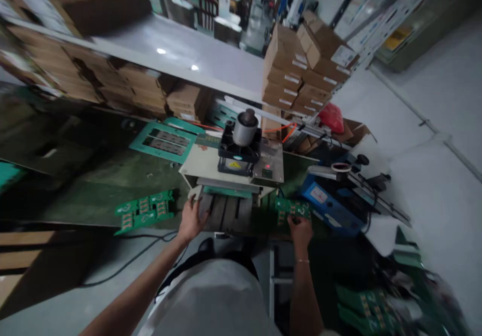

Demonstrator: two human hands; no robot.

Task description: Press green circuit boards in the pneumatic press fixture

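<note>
In front of me stands a bench press (235, 157) with a pale frame, a black head and a silver cylinder on top. My left hand (192, 220) is at its front left corner, thumb and fingers apart, fingertips close to or touching the pale frame leg. To the right of the press, my right hand (301, 229) pinches the near edge of a green circuit board panel (291, 206) lying low over the bench. Several more green circuit board panels (145, 211) lie on the bench to the left of my left hand.
Behind the press lie teal frame plates (163, 142). A blue machine (327, 205) stands at right, cardboard boxes (297, 70) are stacked at the back, and more circuit boards (372, 308) sit at lower right. A black cable (131, 263) hangs at lower left.
</note>
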